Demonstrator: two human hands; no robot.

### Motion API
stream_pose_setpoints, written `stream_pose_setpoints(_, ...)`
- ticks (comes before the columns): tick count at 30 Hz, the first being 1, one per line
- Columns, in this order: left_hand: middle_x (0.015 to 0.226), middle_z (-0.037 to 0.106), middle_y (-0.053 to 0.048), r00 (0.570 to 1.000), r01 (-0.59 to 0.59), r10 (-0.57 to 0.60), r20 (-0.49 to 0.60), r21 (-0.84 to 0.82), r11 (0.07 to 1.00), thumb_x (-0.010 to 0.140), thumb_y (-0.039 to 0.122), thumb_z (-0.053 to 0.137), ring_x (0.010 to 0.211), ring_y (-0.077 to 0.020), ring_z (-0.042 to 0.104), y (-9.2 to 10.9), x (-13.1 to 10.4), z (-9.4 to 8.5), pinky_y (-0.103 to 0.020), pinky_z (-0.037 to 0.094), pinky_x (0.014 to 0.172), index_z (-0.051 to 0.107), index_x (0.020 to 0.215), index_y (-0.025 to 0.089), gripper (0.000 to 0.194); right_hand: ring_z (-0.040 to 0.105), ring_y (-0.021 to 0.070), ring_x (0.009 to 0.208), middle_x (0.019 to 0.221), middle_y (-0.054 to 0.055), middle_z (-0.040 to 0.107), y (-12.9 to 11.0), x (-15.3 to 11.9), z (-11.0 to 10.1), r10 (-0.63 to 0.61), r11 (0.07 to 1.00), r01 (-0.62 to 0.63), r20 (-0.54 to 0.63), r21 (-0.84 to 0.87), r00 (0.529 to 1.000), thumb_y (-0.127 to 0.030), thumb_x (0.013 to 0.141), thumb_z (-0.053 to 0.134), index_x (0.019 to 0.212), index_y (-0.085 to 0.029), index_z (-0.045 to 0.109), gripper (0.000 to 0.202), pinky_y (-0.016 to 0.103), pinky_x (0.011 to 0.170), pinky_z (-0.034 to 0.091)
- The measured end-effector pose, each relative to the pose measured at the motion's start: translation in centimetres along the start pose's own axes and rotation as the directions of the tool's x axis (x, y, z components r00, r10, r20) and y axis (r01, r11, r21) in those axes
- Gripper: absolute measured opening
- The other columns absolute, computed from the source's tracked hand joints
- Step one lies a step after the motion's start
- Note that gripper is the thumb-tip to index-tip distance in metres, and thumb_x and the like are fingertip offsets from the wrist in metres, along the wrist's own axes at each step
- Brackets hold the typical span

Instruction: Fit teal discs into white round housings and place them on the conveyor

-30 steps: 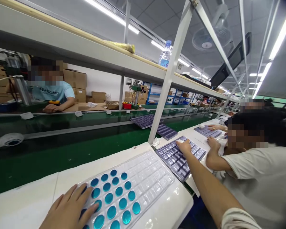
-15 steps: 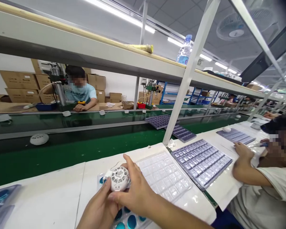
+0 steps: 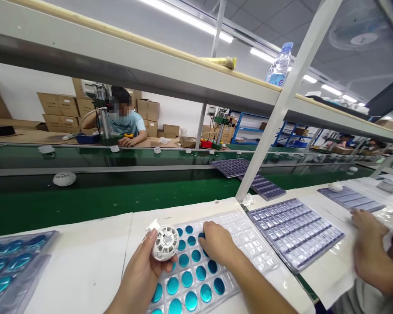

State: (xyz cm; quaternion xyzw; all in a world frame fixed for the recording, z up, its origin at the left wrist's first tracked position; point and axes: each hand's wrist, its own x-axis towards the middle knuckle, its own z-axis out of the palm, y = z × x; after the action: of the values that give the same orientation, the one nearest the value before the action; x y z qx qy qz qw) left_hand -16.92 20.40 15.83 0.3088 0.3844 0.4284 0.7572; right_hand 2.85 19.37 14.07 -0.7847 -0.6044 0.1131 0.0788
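Note:
My left hand [image 3: 146, 257] is closed around a round white slotted housing [image 3: 165, 242], its vented face toward me, with a small white part at its upper left. Below and beside it lies a clear plastic tray [image 3: 249, 244] with rows of shiny blue discs [image 3: 187, 279] in its left pockets; the pockets on its right side hold none. My right hand [image 3: 218, 244] reaches down onto the tray with its fingers curled together at the edge of the discs. Its fingertips touch the area of one blue disc, but what they pinch is hidden.
Stacked trays [image 3: 296, 233] lie to the right, beside a co-worker's blurred arm [image 3: 370, 248]. More blue discs sit in a tray [image 3: 16, 261] at far left. A green conveyor [image 3: 118, 200] carries a white housing [image 3: 64, 179]. A slanted post [image 3: 271, 126] rises behind the table.
My right hand has left the white housing and moved right, down onto the tray. My left hand keeps the housing. The view has turned slightly left, uncovering more blue discs.

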Motion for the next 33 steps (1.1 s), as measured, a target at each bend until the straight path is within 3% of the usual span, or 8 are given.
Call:
stream_pose_setpoints(6, 0.07, 0.069, -0.004, 0.999, -0.023, 0.021, 0.048, 0.046, 0.999, 0.082, 0.054, 0.065, 0.05, -0.0152, 0.056, 0.1, 0.1, -0.1, -0.027, 0.05, 0.051, 0.062, 0.108, 0.019, 0.044, 0.061, 0.0217, 0.071, 0.079, 0.006, 0.065, 1.3, 0.8, 0.1, -0.073, 0.982, 0.072, -0.003, 0.174, 0.997, -0.016, 0.081, 0.061, 0.081, -0.017, 0.058, 0.004, 0.033, 0.065, 0.043)
stream_pose_setpoints(9, 0.069, 0.068, -0.004, 0.999, -0.035, 0.032, 0.04, 0.068, 0.997, 0.08, 0.057, 0.065, 0.049, -0.0151, 0.056, 0.1, 0.1, 0.0, -0.027, 0.049, 0.049, 0.064, 0.108, 0.017, 0.048, 0.055, 0.018, 0.065, 0.069, -0.001, 0.057, 0.9, 0.0, -0.5, -0.176, 0.922, 0.181, -0.046, 0.341, 0.983, -0.019, 0.085, 0.055, 0.077, -0.022, 0.047, 0.012, 0.029, 0.06, 0.037)
stream_pose_setpoints(14, 0.075, 0.066, -0.002, 0.996, -0.091, 0.088, 0.031, 0.104, 0.99, 0.08, 0.057, 0.066, 0.058, -0.0165, 0.058, -0.5, 0.2, 0.3, -0.024, 0.044, 0.045, 0.065, 0.108, 0.023, 0.045, 0.052, 0.014, 0.055, 0.063, -0.006, 0.052, -1.4, -3.1, -1.4, -0.335, 0.7, 0.304, -0.079, 0.647, 0.939, -0.036, 0.098, 0.038, 0.093, -0.025, 0.04, 0.012, 0.023, 0.052, 0.04)
stream_pose_setpoints(17, 0.073, 0.064, -0.001, 0.993, -0.114, 0.108, 0.052, 0.138, 0.984, 0.081, 0.057, 0.064, 0.06, -0.0172, 0.056, -0.8, 0.3, 0.3, -0.024, 0.044, 0.047, 0.065, 0.107, 0.023, 0.043, 0.054, 0.0137, 0.056, 0.064, -0.005, 0.057, -2.8, -4.2, -1.0, -0.401, 0.479, 0.341, -0.145, 0.809, 0.905, -0.032, 0.095, 0.049, 0.094, -0.024, 0.047, 0.008, 0.024, 0.054, 0.042)
stream_pose_setpoints(19, 0.07, 0.061, 0.0, 0.993, -0.112, 0.103, 0.058, 0.169, 0.979, 0.083, 0.057, 0.063, 0.06, -0.0168, 0.054, -1.0, 0.3, 0.2, -0.024, 0.045, 0.049, 0.064, 0.109, 0.023, 0.042, 0.054, 0.0136, 0.056, 0.063, -0.005, 0.058, -3.3, -4.4, -0.6, -0.405, 0.415, 0.375, -0.2, 0.829, 0.892, -0.025, 0.091, 0.055, 0.092, -0.024, 0.052, 0.004, 0.024, 0.056, 0.042)
stream_pose_setpoints(26, 0.068, 0.058, 0.001, 0.993, -0.121, 0.116, 0.033, 0.269, 0.956, 0.082, 0.057, 0.064, 0.057, -0.0147, 0.05, -1.1, 0.0, 0.1, -0.024, 0.044, 0.05, 0.065, 0.108, 0.023, 0.043, 0.049, 0.0132, 0.056, 0.063, -0.006, 0.052, -3.5, -4.2, 0.1, -0.395, 0.561, 0.489, -0.303, 0.669, 0.867, -0.02, 0.09, 0.054, 0.091, -0.024, 0.052, 0.005, 0.024, 0.056, 0.037)
stream_pose_setpoints(33, 0.065, 0.057, 0.002, 0.984, -0.154, 0.175, -0.022, 0.377, 0.913, 0.082, 0.057, 0.065, 0.052, -0.0126, 0.048, -0.7, -0.4, 0.5, -0.022, 0.04, 0.048, 0.066, 0.11, 0.022, 0.044, 0.049, 0.0131, 0.056, 0.062, -0.007, 0.05, -3.4, -4.3, 0.1, -0.379, 0.541, 0.465, -0.29, 0.701, 0.879, -0.02, 0.09, 0.054, 0.09, -0.024, 0.051, 0.005, 0.024, 0.056, 0.035)
